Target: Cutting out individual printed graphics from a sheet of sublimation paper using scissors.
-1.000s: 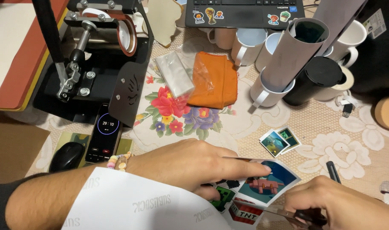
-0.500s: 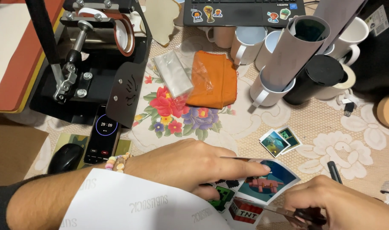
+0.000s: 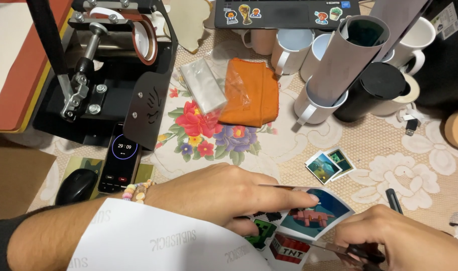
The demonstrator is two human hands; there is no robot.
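My left hand (image 3: 229, 193) lies flat on a printed sheet (image 3: 309, 216) of colourful block-style pictures, its fingers pinching the sheet's upper edge. The white back of the sheet (image 3: 153, 241) curls up over my left wrist. My right hand (image 3: 404, 241) sits at the bottom right and grips a pair of scissors (image 3: 349, 249), whose blades reach into the sheet from the right.
Two small cut-out pictures (image 3: 329, 164) lie on the floral tablecloth (image 3: 419, 150). A black mug press (image 3: 108, 70) stands at the back left, with a phone (image 3: 120, 158) and a mouse (image 3: 77, 185) in front. Several mugs (image 3: 314, 100), an orange cloth (image 3: 251, 93) and a laptop (image 3: 284, 12) fill the back.
Both hands stay on the sheet and scissors with hardly any shift. The view has drifted slightly.
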